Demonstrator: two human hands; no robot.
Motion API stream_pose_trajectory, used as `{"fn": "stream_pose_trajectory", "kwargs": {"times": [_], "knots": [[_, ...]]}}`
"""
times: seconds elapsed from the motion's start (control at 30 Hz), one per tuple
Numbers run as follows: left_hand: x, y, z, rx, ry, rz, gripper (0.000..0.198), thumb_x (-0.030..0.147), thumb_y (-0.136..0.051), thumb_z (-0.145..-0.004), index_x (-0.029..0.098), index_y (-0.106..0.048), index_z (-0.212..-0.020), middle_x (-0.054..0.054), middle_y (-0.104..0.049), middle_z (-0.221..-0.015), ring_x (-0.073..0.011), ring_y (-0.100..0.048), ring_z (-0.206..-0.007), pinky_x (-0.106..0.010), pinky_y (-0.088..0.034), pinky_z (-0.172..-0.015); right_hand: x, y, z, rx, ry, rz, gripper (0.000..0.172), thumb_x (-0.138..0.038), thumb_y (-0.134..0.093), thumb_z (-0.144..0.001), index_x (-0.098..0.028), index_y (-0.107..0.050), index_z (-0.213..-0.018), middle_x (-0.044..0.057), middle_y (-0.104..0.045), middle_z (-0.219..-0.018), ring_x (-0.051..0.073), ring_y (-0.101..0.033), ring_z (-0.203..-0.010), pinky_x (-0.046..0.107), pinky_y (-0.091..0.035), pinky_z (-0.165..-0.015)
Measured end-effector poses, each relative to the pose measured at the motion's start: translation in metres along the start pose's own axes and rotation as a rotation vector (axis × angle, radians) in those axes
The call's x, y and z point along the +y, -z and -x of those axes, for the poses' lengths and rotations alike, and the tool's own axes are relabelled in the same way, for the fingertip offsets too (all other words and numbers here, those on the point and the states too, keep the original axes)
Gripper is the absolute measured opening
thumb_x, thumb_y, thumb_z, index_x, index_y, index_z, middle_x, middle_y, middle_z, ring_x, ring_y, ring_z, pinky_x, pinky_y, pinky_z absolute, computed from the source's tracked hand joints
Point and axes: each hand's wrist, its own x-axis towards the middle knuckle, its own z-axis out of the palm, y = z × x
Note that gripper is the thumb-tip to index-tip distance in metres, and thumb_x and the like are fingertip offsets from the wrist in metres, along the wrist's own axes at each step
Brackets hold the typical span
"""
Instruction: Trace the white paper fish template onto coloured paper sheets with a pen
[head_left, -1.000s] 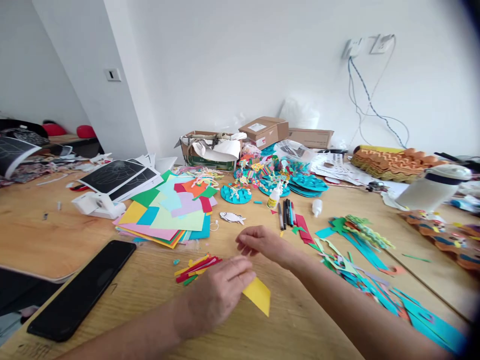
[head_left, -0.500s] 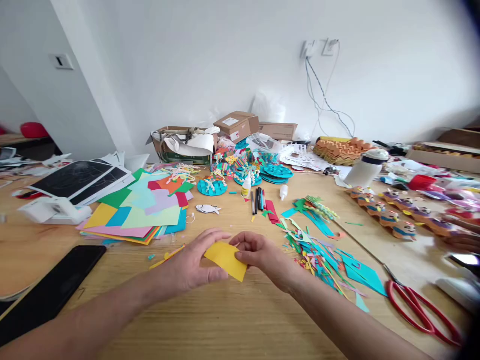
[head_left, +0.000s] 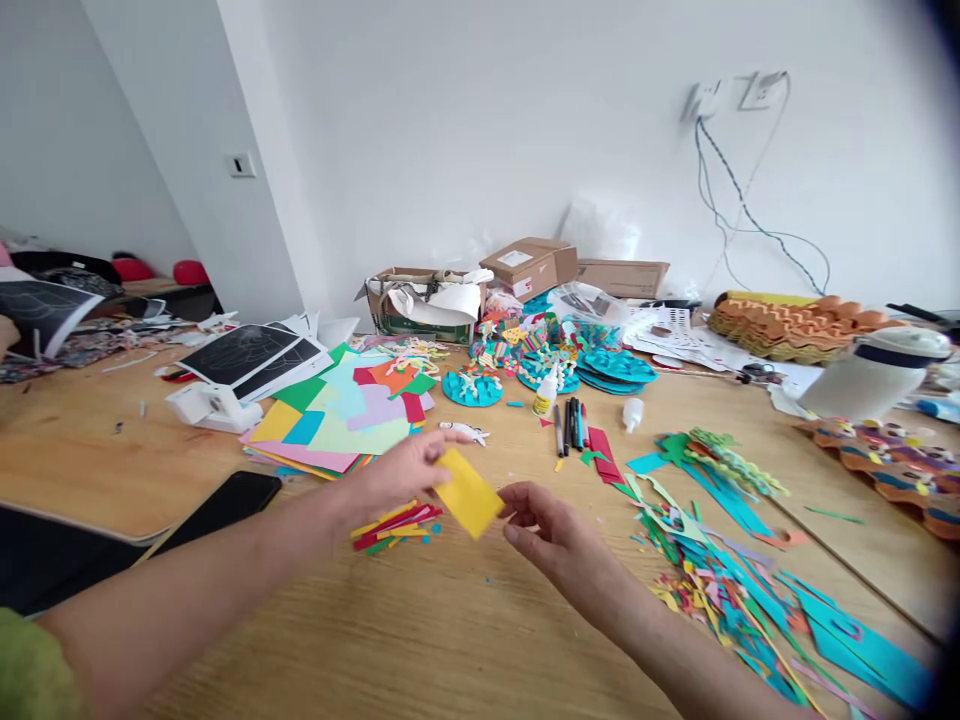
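A small yellow paper rectangle is held above the wooden table. My left hand pinches its upper left edge. My right hand hovers just right of the paper with its fingers curled, the fingertips close to the paper's lower right corner; I cannot tell if they touch it. A little heap of red, yellow and green paper strips lies on the table below my left hand. A paper fish cut-out lies just beyond the hands.
A stack of coloured paper sheets lies to the left, a black phone nearer me. Markers, glue bottles, teal paper discs and cardboard boxes fill the back. Teal paper scraps spread to the right.
The view swung back to the left and the red scissors left the frame. The yellow paper now hangs from my left hand alone; my right hand has come off its right edge.
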Motion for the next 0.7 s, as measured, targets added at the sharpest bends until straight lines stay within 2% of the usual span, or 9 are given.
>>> {"fn": "stream_pose_trajectory", "kwargs": {"times": [0.07,0.17,0.27,0.37,0.5,0.7], "knots": [[-0.003,0.031,-0.020,0.203,0.004,-0.083,0.045,0.002,-0.047,-0.069,0.020,-0.051,-0.110,0.001,-0.057,-0.083,-0.0081,-0.056,-0.068,-0.017,-0.044,-0.056,-0.003,0.002,0.005,-0.022,-0.024,0.112,0.018,-0.018,-0.047,-0.074,-0.018,-0.055,-0.090,0.004,-0.061,-0.088,0.014,-0.054,-0.075,0.026,-0.040,-0.064],[-0.012,0.079,-0.053,0.378,0.021,-0.139,0.039,0.004,-0.048,-0.075,0.017,-0.047,-0.112,-0.001,-0.056,-0.087,-0.0088,-0.056,-0.072,-0.017,-0.045,-0.058,-0.004,0.002,0.014,-0.072,-0.051,0.259,0.018,-0.015,-0.044,-0.075,-0.019,-0.057,-0.087,0.002,-0.062,-0.080,0.013,-0.054,-0.070,0.024,-0.039,-0.060],[-0.022,0.110,-0.083,0.489,0.049,-0.221,0.031,0.015,-0.051,-0.084,0.015,-0.046,-0.115,-0.004,-0.056,-0.098,-0.0127,-0.058,-0.079,-0.025,-0.050,-0.065,-0.002,0.001,0.019,-0.117,-0.034,0.356,0.019,-0.012,-0.043,-0.074,-0.019,-0.059,-0.082,0.001,-0.062,-0.075,0.013,-0.054,-0.067,0.023,-0.039,-0.059],[-0.032,0.122,-0.109,0.534,0.072,-0.326,0.030,0.029,-0.050,-0.087,0.014,-0.050,-0.113,-0.008,-0.054,-0.108,-0.0178,-0.057,-0.089,-0.036,-0.050,-0.074,0.003,0.000,0.019,-0.141,-0.013,0.401,0.020,-0.011,-0.042,-0.074,-0.018,-0.060,-0.081,0.001,-0.064,-0.075,0.013,-0.055,-0.067,0.022,-0.040,-0.059],[-0.044,0.129,-0.136,0.551,0.116,-0.524,0.031,0.030,-0.050,-0.087,0.014,-0.050,-0.113,-0.008,-0.054,-0.111,-0.0190,-0.056,-0.093,-0.039,-0.049,-0.077,0.015,0.001,0.016,-0.145,0.018,0.431,0.021,-0.013,-0.041,-0.076,-0.018,-0.061,-0.080,0.002,-0.064,-0.073,0.012,-0.056,-0.065,0.021,-0.040,-0.058],[-0.046,0.145,-0.150,0.461,0.118,-0.916,0.030,0.030,-0.051,-0.086,0.015,-0.051,-0.112,-0.008,-0.052,-0.114,-0.0207,-0.054,-0.098,-0.041,-0.047,-0.081,0.029,0.003,0.016,-0.168,0.133,0.494,0.022,-0.014,-0.038,-0.079,-0.018,-0.060,-0.078,0.003,-0.064,-0.072,0.013,-0.058,-0.065,0.019,-0.041,-0.058]]}}
